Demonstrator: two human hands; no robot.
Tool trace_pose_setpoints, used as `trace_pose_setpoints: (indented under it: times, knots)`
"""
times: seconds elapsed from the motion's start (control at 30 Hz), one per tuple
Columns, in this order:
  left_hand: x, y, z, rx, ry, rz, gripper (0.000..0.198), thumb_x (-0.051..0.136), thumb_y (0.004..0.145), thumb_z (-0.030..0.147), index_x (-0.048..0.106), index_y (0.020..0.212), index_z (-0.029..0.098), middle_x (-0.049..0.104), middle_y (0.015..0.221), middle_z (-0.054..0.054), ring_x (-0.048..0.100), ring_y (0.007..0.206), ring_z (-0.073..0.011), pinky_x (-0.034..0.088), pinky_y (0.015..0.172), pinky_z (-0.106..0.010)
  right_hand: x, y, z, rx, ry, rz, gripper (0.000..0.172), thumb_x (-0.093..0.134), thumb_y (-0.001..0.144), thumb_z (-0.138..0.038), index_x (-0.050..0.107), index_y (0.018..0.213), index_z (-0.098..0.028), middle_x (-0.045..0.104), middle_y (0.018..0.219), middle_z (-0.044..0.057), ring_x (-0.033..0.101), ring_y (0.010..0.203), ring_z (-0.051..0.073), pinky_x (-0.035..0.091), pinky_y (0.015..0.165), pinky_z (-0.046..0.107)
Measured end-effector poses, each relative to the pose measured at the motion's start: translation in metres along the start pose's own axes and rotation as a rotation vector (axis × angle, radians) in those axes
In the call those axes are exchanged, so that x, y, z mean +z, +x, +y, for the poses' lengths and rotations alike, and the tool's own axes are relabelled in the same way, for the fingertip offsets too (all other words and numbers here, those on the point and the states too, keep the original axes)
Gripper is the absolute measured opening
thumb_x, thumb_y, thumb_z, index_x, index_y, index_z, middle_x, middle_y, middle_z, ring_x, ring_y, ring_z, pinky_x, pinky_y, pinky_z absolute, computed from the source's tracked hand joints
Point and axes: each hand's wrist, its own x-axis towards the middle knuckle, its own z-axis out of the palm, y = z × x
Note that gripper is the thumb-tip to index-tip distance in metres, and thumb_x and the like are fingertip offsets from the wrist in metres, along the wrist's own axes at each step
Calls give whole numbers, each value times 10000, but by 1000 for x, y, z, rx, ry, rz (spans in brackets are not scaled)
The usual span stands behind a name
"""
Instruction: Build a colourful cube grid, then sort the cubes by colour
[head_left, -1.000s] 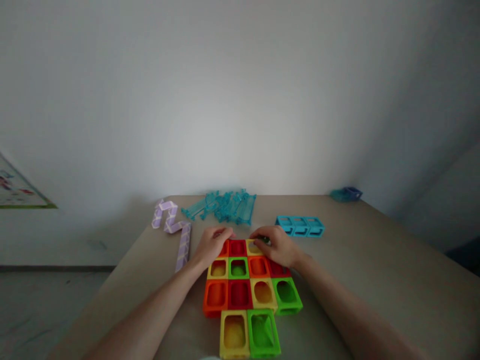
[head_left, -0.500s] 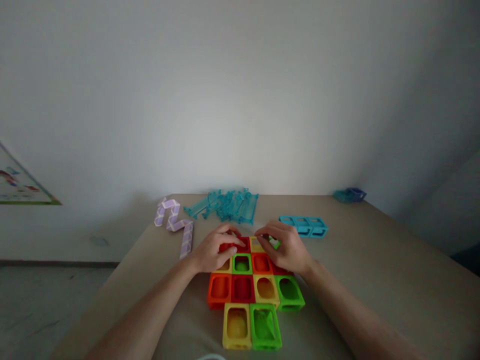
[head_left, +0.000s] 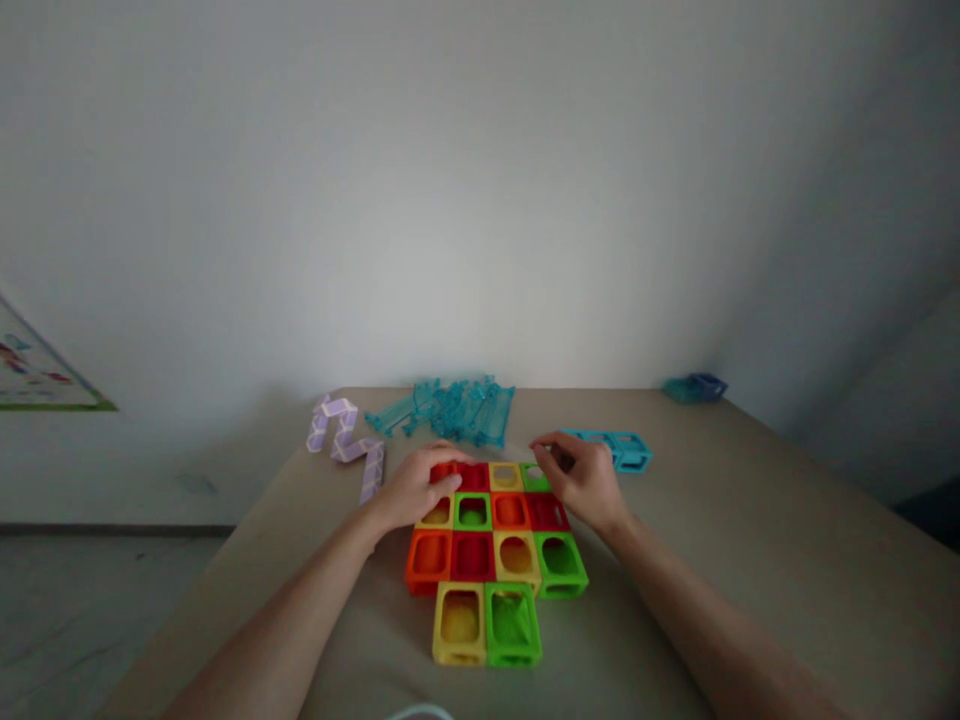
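Observation:
A flat group of coloured cube-frame blocks (head_left: 510, 553) in red, orange, yellow and green lies on the table in front of me. Two blocks, a yellow one (head_left: 459, 655) and a green one (head_left: 513, 655), stick out at the near side. My left hand (head_left: 420, 487) is wrapped over the far-left corner, its thumb on the red blocks (head_left: 475, 478) and its fingertips partly hidden. By the far-right green block (head_left: 534, 484), my right hand (head_left: 587, 485) has its fingers curled and thumb tip close to the index finger; whatever they may hold is not visible.
Blue cube frames (head_left: 628, 452) sit beyond my right hand. Several clear teal pieces (head_left: 469, 410) are heaped near the wall, left of centre. A lilac-and-white snake puzzle (head_left: 371, 470) lies on the left. Dark blue and teal items (head_left: 705, 387) rest at the far right corner.
The block group has shifted away from me and slightly left. My right hand has moved right, off the far blocks, uncovering the green one. My left hand has moved slightly left.

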Motion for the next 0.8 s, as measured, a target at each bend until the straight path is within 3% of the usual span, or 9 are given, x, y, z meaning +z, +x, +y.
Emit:
trace_pose_setpoints:
  times: [0.47, 0.67, 0.8]
  knots:
    - [2, 1, -3, -150, -5, 133, 328, 535, 771, 106, 708, 1036, 194, 709, 1107, -58, 632, 1053, -219, 439, 989, -363, 8, 3, 17, 86, -78, -32, 228, 507, 855, -280, 699, 803, -168, 613, 565, 10, 548, 512, 146, 363, 525, 248]
    - [2, 6, -18, -332, 49, 256, 300, 518, 731, 85, 724, 933, 168, 742, 994, -60, 664, 939, -206, 482, 879, -326, 9, 3, 15, 92, -67, -63, 228, 514, 854, -285, 701, 803, -166, 621, 577, 8, 550, 520, 140, 362, 535, 244]
    - [-1, 6, -14, -388, 232, 281, 209, 506, 799, 186, 712, 764, 175, 742, 870, -49, 656, 830, -188, 459, 765, -281, 10, 2, 13, 91, -66, -87, 226, 514, 854, -280, 705, 810, -168, 629, 585, 9, 557, 529, 140, 360, 540, 244]
